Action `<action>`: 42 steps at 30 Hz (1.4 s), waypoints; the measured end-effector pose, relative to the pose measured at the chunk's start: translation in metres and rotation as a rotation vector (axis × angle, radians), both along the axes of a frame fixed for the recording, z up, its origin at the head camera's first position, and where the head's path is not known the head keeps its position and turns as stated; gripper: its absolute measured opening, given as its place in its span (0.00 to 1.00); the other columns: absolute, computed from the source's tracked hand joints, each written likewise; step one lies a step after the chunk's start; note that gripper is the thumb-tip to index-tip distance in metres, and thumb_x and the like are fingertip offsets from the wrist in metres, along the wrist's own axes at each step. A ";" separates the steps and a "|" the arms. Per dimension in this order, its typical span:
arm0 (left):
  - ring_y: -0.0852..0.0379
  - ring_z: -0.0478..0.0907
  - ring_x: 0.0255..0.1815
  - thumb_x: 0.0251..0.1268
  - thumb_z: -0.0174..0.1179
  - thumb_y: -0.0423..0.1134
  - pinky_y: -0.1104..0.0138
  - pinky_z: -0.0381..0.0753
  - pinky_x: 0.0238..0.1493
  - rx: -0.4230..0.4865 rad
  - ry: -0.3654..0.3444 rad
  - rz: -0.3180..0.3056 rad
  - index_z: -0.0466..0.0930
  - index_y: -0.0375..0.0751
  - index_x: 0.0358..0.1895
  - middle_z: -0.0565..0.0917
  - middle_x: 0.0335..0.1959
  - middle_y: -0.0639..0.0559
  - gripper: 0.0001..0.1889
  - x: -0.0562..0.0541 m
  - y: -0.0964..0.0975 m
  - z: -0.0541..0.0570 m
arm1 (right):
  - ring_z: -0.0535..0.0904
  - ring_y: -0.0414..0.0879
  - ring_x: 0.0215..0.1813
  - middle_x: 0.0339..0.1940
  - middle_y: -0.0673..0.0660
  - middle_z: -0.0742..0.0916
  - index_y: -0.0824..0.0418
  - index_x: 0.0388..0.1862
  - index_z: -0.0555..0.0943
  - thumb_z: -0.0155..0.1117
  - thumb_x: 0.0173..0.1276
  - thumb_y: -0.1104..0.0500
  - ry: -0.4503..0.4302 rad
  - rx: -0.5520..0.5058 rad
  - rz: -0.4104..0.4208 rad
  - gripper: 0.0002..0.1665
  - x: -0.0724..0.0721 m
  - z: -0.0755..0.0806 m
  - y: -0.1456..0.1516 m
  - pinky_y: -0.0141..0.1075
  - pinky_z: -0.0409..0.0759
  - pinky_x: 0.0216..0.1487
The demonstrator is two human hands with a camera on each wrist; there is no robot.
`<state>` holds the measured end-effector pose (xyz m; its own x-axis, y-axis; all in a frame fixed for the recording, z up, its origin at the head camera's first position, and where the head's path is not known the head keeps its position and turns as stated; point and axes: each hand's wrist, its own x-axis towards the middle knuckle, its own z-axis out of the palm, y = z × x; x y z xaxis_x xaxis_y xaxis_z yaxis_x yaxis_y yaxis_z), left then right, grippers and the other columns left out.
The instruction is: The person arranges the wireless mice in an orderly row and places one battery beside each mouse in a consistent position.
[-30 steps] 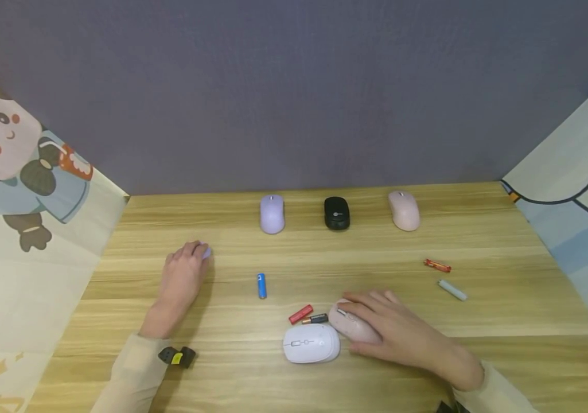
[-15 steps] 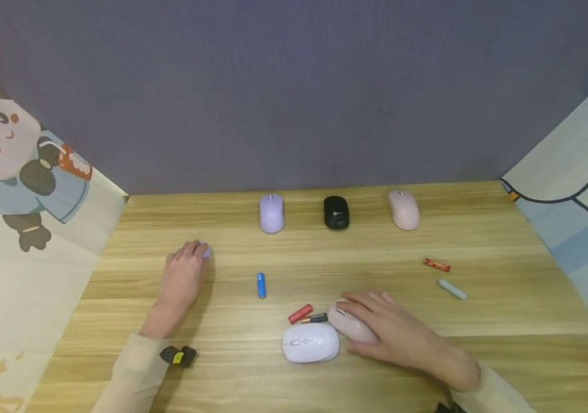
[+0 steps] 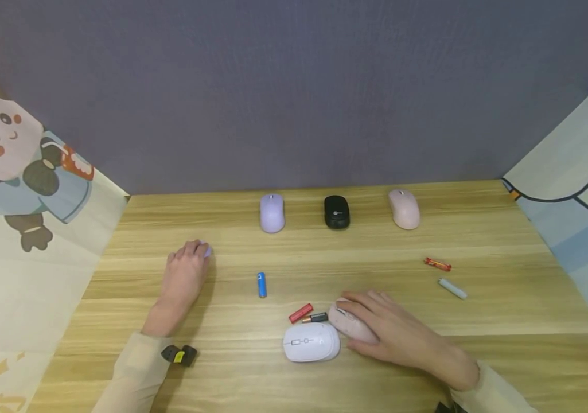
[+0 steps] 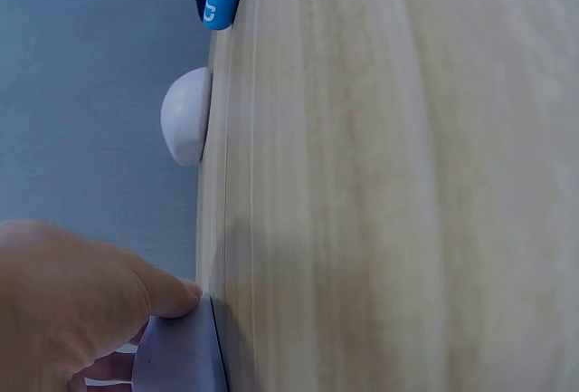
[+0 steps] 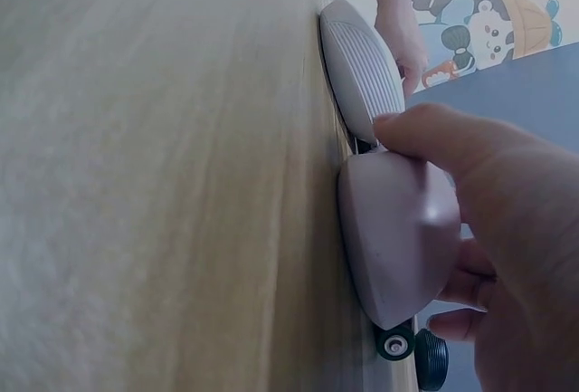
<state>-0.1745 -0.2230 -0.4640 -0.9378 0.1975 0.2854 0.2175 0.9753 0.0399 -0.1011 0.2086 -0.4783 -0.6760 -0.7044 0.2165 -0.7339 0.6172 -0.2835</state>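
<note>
On the left part of the wooden table, my left hand (image 3: 186, 274) grips a lavender computer mouse (image 4: 181, 351), mostly hidden under the fingers in the head view. Its thumb lies along the near side of the mouse in the left wrist view. Nearer the front, my right hand (image 3: 394, 330) holds a pale pink mouse (image 3: 351, 324), thumb on one side and fingers over the other. Right beside that mouse lies a larger white mouse (image 3: 311, 343). A black and copper battery (image 3: 315, 318) and a red battery (image 3: 301, 313) lie just behind the white one.
Along the back stand a lavender mouse (image 3: 272, 213), a black mouse (image 3: 337, 212) and a pink mouse (image 3: 404, 209). A blue battery (image 3: 261, 285) lies between the hands. To the right are a red-orange battery (image 3: 437, 264) and a pale grey battery (image 3: 452, 288). A grey panel (image 3: 294, 97) closes the back.
</note>
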 end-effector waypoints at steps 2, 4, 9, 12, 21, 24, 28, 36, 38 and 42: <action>0.30 0.84 0.53 0.70 0.64 0.30 0.40 0.86 0.50 0.001 -0.003 0.000 0.81 0.25 0.56 0.83 0.55 0.27 0.15 0.000 0.000 0.000 | 0.76 0.46 0.65 0.70 0.53 0.80 0.53 0.72 0.75 0.73 0.65 0.40 -0.009 -0.002 -0.004 0.40 0.000 0.000 -0.001 0.57 0.78 0.68; 0.30 0.84 0.53 0.70 0.64 0.30 0.39 0.86 0.50 0.002 -0.006 0.000 0.81 0.25 0.56 0.83 0.55 0.26 0.15 0.000 0.001 0.000 | 0.77 0.46 0.65 0.70 0.53 0.80 0.52 0.71 0.76 0.74 0.63 0.41 -0.004 -0.006 -0.007 0.40 0.000 -0.001 -0.001 0.57 0.80 0.66; 0.30 0.83 0.54 0.71 0.63 0.30 0.39 0.86 0.51 0.003 -0.018 0.007 0.80 0.25 0.57 0.82 0.56 0.26 0.16 0.000 0.001 0.000 | 0.77 0.48 0.63 0.67 0.54 0.81 0.53 0.69 0.77 0.77 0.59 0.47 0.029 -0.040 0.000 0.39 0.000 -0.002 -0.002 0.58 0.82 0.62; 0.30 0.83 0.54 0.71 0.64 0.30 0.39 0.86 0.52 -0.004 -0.020 0.009 0.80 0.25 0.57 0.82 0.56 0.26 0.16 0.001 0.001 0.000 | 0.77 0.49 0.63 0.67 0.54 0.82 0.53 0.69 0.78 0.77 0.58 0.49 0.032 -0.060 0.003 0.39 0.000 -0.003 -0.002 0.61 0.82 0.61; 0.31 0.83 0.54 0.70 0.64 0.30 0.40 0.86 0.52 -0.015 -0.021 0.009 0.80 0.25 0.57 0.82 0.57 0.27 0.16 -0.001 0.000 -0.001 | 0.77 0.47 0.63 0.65 0.52 0.82 0.52 0.67 0.79 0.80 0.53 0.49 0.050 -0.088 -0.003 0.41 -0.001 0.002 -0.002 0.57 0.80 0.65; 0.31 0.83 0.55 0.71 0.63 0.31 0.40 0.86 0.52 -0.020 -0.029 0.012 0.80 0.26 0.58 0.82 0.57 0.27 0.16 -0.001 0.000 -0.001 | 0.77 0.48 0.63 0.65 0.53 0.82 0.52 0.68 0.78 0.80 0.52 0.51 0.029 -0.110 -0.013 0.42 -0.004 0.009 0.000 0.55 0.80 0.64; 0.32 0.84 0.54 0.71 0.64 0.31 0.41 0.87 0.51 -0.024 -0.024 0.009 0.81 0.26 0.57 0.83 0.56 0.28 0.16 -0.001 0.000 0.000 | 0.78 0.51 0.62 0.65 0.54 0.83 0.51 0.69 0.78 0.80 0.53 0.53 0.017 -0.147 -0.057 0.42 -0.010 0.020 0.006 0.55 0.82 0.60; 0.32 0.85 0.52 0.68 0.66 0.29 0.41 0.88 0.48 -0.024 0.021 -0.010 0.82 0.25 0.55 0.84 0.54 0.28 0.16 -0.001 0.001 0.000 | 0.79 0.52 0.58 0.63 0.60 0.83 0.57 0.66 0.79 0.78 0.51 0.56 0.091 -0.200 -0.106 0.40 -0.026 0.032 0.023 0.51 0.85 0.52; 0.31 0.85 0.51 0.68 0.66 0.28 0.41 0.88 0.48 -0.026 0.034 -0.017 0.82 0.25 0.55 0.84 0.54 0.28 0.15 0.000 0.001 -0.001 | 0.79 0.53 0.57 0.63 0.60 0.83 0.57 0.66 0.79 0.78 0.52 0.55 0.108 -0.200 -0.112 0.40 -0.030 0.033 0.026 0.51 0.85 0.52; 0.31 0.85 0.51 0.67 0.66 0.27 0.41 0.88 0.48 -0.031 0.043 -0.025 0.82 0.24 0.54 0.84 0.53 0.27 0.15 0.000 0.001 -0.001 | 0.80 0.53 0.55 0.61 0.60 0.84 0.58 0.65 0.79 0.78 0.52 0.57 0.137 -0.220 -0.128 0.38 -0.037 0.034 0.032 0.51 0.86 0.48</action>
<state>-0.1743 -0.2217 -0.4648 -0.9194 0.2302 0.3190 0.2429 0.9701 -0.0002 -0.1376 0.2408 -0.4445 -0.7105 -0.5409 0.4501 -0.6944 0.6422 -0.3246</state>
